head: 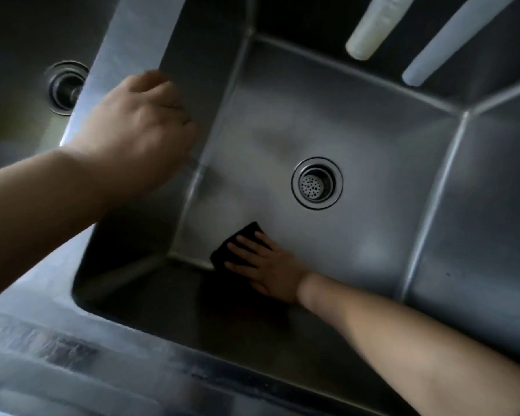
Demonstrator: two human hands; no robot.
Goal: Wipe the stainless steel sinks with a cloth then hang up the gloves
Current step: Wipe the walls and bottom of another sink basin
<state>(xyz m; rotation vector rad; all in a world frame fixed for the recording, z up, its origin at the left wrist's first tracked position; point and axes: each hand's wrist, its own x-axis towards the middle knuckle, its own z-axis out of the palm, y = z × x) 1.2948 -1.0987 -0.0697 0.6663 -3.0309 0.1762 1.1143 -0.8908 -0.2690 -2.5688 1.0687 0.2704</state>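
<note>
Head view, looking straight down into a deep stainless sink point(373, 139). Right hand point(264, 265) down at about 6 o'clock of the drain point(317, 183), fingers spread flat, pressing a dark cloth point(237, 238) onto the basin floor right by the near-left corner. No curl in those fingers – just a flat push. Left hand point(138, 124) up at 9 o'clock, draped over the divider point(126, 55) between this basin and the next one, fingers bent over the edge and bracing there; blurry, so hard to say how tight. Second drain point(65, 87) peeking out at far left, around 10 o'clock. Two pale tubes point(373, 25) hanging in at 1 o'clock, unclear what they are.

Cloth looks thin, soft and floppy – probably damp, so likely to slide easily on the slick steel and bunch up in the corner seams. Best kept under a flat palm, or pinched by a folded edge for lifting. No gloves anywhere in view, so seemingly mid-wipe.
</note>
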